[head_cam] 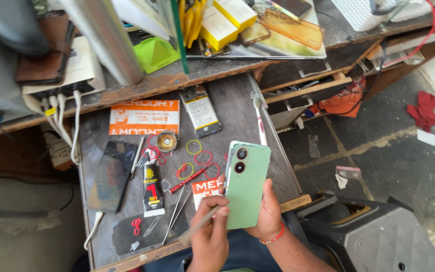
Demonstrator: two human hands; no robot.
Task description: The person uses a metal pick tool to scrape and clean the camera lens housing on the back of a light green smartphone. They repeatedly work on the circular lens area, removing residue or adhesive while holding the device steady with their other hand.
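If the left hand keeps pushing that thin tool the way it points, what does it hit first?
The left hand aims its thin tool up and right at the left edge of the green phone held by the right hand. It seems to touch that edge already; depth unclear.

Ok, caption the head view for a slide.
Right hand holds a green phone back-up while the left hand works a thin tool along its edge.

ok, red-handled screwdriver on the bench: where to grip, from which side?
Probably take the red-handled screwdriver by its red handle, pinching across the shaft from above. It lies flat and diagonal on the bench, handle toward the rubber bands, with tweezers close below. The left hand holds a thin tool and the right hand holds the green phone.
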